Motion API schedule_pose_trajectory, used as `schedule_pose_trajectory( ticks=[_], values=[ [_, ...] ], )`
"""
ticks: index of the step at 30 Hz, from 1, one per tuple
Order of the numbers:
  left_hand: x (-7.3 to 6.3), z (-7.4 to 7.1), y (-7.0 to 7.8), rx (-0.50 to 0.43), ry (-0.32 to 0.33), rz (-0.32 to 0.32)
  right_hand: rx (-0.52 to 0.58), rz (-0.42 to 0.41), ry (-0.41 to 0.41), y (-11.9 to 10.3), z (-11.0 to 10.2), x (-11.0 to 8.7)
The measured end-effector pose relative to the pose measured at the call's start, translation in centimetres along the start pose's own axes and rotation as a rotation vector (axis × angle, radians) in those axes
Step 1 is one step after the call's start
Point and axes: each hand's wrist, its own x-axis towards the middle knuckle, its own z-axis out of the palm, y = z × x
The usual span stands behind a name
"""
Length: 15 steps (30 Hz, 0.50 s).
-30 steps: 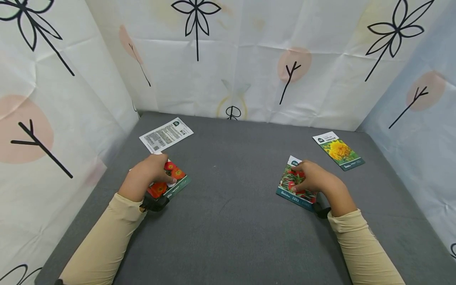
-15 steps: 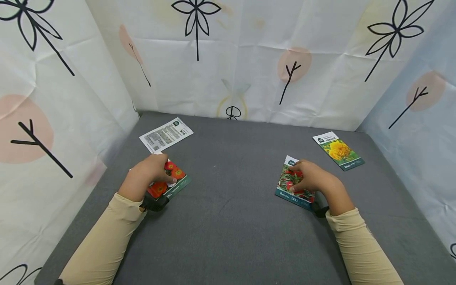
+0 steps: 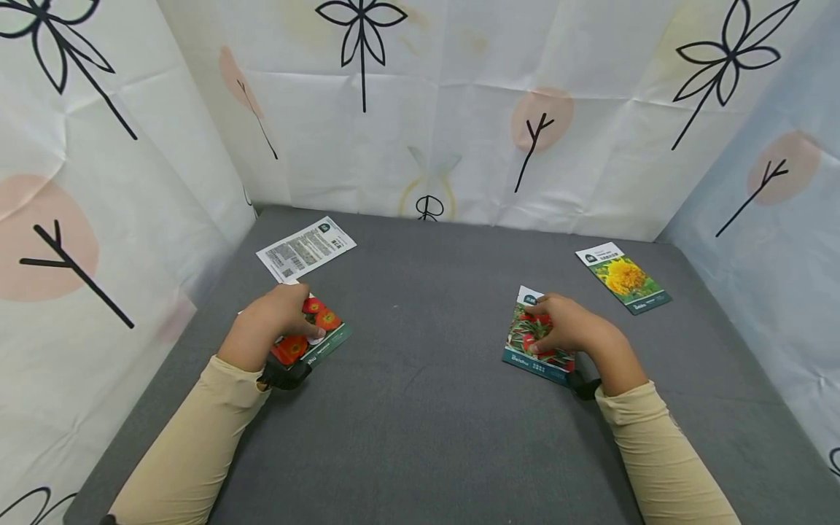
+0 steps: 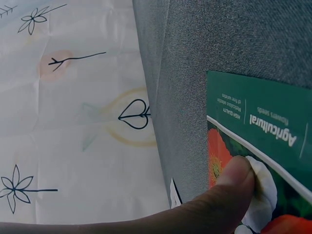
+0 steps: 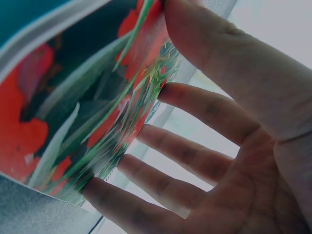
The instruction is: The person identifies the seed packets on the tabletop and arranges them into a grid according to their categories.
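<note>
Head view: L hand (image 3: pixel 277 315) grips orange-flower pkt (image 3: pixel 328 341), thumb (image 4: pixel 234 183) on front, close by white text-side pkt (image 3: pixel 307 248); R hand (image 3: pixel 572 324) pinches red-flower pkt (image 3: pixel 524 337), right part of grey table (image 3: pixel 420 408). R wrist: edge looks bowed at fingertips (image 5: pixel 151 134); harder squeeze may crease it. L pkt, pushed far, may shove white one.

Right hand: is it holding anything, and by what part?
The right hand holds the red-flower packet across its flower-picture section, with thumb and fingertips touching it.
</note>
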Motion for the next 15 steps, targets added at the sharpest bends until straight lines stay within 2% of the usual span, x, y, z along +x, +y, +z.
schedule_pose_trajectory(
  ticks=[15],
  values=[
    [0.13, 0.13, -0.03, -0.005, 0.004, -0.001, 0.006, -0.012, -0.016, -0.77, 0.17, 0.55]
  ],
)
